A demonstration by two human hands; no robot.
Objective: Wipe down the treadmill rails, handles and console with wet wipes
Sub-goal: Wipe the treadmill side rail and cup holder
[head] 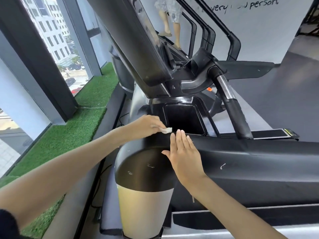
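Pinching a small wet wipe point(46, 130) at the tray point(183, 118) rim's near-left corner, the left hand point(146, 125) should follow the edge; the right hand point(183, 152) rests flat, fingers straight, steadying the console point(224, 159).

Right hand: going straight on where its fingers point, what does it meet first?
The right hand, on the matte black treadmill rail, points at the glossy black rectangular console pocket; its near rim probably comes first. The crumpled white wet wipe in the left hand lies left of that line.
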